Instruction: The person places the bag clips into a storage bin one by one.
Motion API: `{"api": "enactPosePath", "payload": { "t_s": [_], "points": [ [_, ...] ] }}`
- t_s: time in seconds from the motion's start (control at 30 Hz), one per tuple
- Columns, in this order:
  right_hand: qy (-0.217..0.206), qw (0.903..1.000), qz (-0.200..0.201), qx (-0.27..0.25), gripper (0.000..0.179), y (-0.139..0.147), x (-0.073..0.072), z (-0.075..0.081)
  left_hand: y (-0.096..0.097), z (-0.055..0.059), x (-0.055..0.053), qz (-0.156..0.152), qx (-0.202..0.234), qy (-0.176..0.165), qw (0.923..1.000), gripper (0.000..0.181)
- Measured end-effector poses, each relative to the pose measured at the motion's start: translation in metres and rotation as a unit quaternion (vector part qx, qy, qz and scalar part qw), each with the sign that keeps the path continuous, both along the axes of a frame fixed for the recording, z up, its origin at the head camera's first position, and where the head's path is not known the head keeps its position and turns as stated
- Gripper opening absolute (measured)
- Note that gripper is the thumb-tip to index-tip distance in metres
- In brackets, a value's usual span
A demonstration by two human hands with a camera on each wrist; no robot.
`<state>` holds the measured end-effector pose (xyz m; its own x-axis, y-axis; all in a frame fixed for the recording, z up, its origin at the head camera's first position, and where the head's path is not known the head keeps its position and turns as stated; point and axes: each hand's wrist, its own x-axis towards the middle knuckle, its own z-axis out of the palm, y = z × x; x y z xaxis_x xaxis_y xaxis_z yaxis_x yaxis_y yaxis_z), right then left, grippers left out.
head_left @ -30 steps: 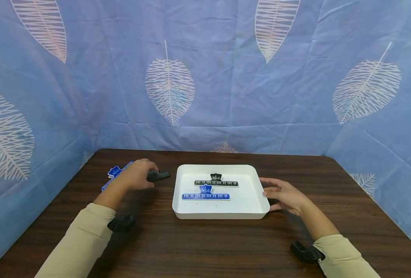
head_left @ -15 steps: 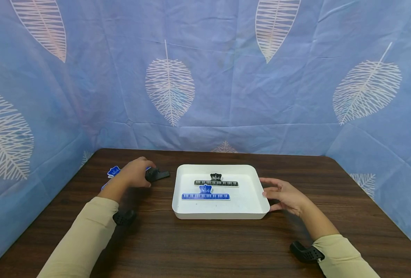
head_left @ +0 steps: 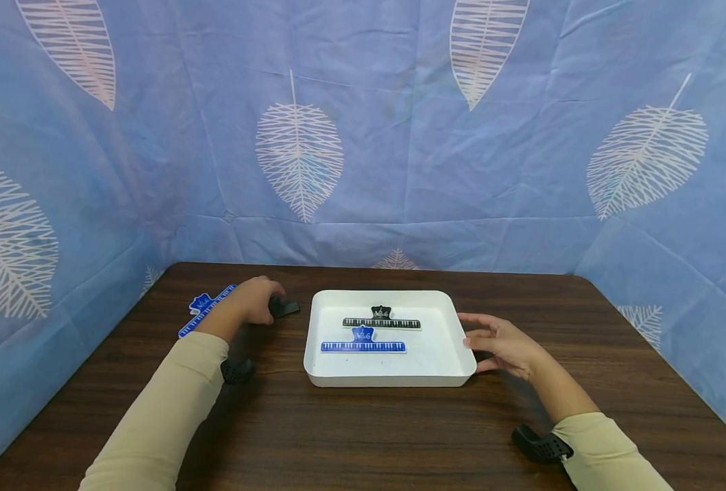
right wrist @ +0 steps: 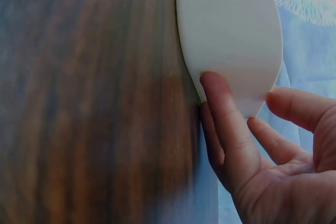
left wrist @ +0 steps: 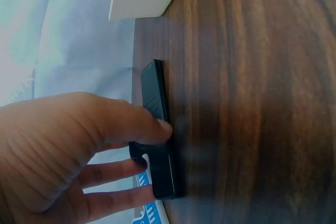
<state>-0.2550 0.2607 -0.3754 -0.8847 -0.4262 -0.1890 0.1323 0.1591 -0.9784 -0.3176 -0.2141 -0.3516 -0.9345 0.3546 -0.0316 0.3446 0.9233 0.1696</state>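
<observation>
In the head view my left hand is at the left side of the table, close over the wood. Its thumb and fingers pinch a black clip, whose long flat bar shows in the left wrist view; my fingers hide part of it. Beside that hand lies a blue sheet-music clip with a piano-key bar. My right hand touches the right end of a white tray, fingertips against its outer wall and rim. In the tray lie a black piano-key clip and a blue one.
The dark wooden table ends at a blue leaf-patterned cloth at the back and sides. Each wrist wears a black band. The tray stands in the middle of the table, right of the left hand.
My left hand has shifted slightly right over the black clip, and more of the blue clip on the table shows now. My right hand and the tray stay in place.
</observation>
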Motion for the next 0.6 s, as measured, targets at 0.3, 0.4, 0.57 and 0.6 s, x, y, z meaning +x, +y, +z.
{"api": "enactPosePath", "payload": {
  "t_s": [0.3, 0.4, 0.57, 0.6],
  "points": [
    [-0.001, 1.0, 0.001, -0.002, 0.071, -0.0009, -0.0005, -0.0012, 0.0052, 0.0006, -0.0035, 0.019, -0.019, -0.057, 0.998, 0.053],
    [-0.001, 1.0, -0.002, 0.001, 0.071, -0.0006, -0.0002, -0.0009, 0.006, -0.0003, -0.0048, 0.011, -0.026, -0.054, 0.9981, 0.051],
    [0.001, 1.0, -0.002, 0.003, 0.072, -0.0002, 0.0001, 0.0003, 0.0059, -0.0018, -0.0059, 0.004, -0.026, -0.054, 0.9982, 0.05],
    [0.001, 1.0, -0.001, 0.003, 0.072, 0.0, 0.0001, 0.0003, 0.006, -0.0018, -0.0058, 0.005, -0.024, -0.054, 0.9982, 0.05]
  ]
}}
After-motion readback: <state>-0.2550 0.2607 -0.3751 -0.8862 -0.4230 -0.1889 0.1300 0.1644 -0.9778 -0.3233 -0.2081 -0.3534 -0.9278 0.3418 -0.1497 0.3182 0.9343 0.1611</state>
